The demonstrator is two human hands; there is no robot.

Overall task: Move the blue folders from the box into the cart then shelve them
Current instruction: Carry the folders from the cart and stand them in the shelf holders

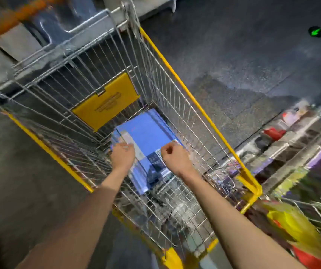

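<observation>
Left hand [122, 156] and right hand [175, 158] each clutch the flat blue folders [148, 129] inside the yellow-trimmed wire cart [161, 88], where an uneven grip could let them slide apart.

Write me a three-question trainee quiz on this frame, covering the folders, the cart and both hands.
1. True or false: the blue folders lie on the floor beside the shopping cart.
2. Which colour is the cart's flap panel? A red, B yellow, C green.
3. Fill in: the left hand holds the folders' left edge; the right hand holds their ____ edge.
Key: 1 false, they are inside the basket; 2 B; 3 right.
</observation>
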